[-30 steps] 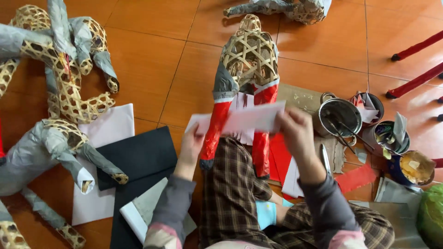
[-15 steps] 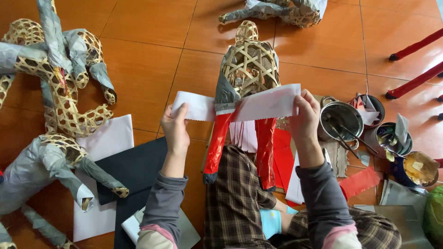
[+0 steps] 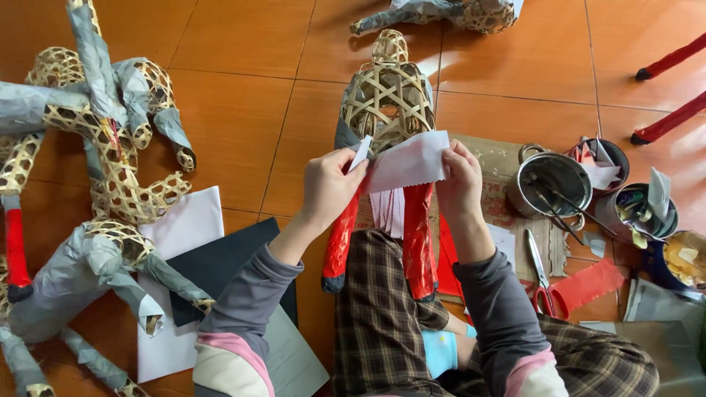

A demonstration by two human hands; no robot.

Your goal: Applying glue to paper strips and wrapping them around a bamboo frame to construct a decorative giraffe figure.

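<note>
Nearest me are my crossed legs in checked trousers (image 3: 382, 323), and resting on them the two red-wrapped legs (image 3: 418, 239) of a woven bamboo figure (image 3: 388, 95) that lies stretched away from me on the orange tiled floor (image 3: 243, 110). Just above my lap, my left hand (image 3: 329, 187) and my right hand (image 3: 460, 184) hold a white sheet of paper (image 3: 408, 162) between them, over the figure's waist. The left fingers pinch the sheet's left end, which is folded up into a small flap; the right fingers are clenched on its right edge. The lower edge of the paper is zigzag cut.

To my near left lie a black sheet (image 3: 220, 265) and white sheets (image 3: 187, 220) on the floor, with a grey paper-covered bamboo figure (image 3: 81, 272) beside them. To my near right are red-handled scissors (image 3: 540, 283) and a red paper strip (image 3: 588, 287) on a piece of cardboard (image 3: 500, 165).

Farther right stand a metal pot (image 3: 551, 184) with tools in it and small tins (image 3: 636, 209) stuffed with scraps. Farther left sprawls another partly wrapped bamboo figure (image 3: 95, 110). At the far edge lies one more wrapped figure (image 3: 441, 13), and two red rods (image 3: 669, 88) slant in at the far right.
</note>
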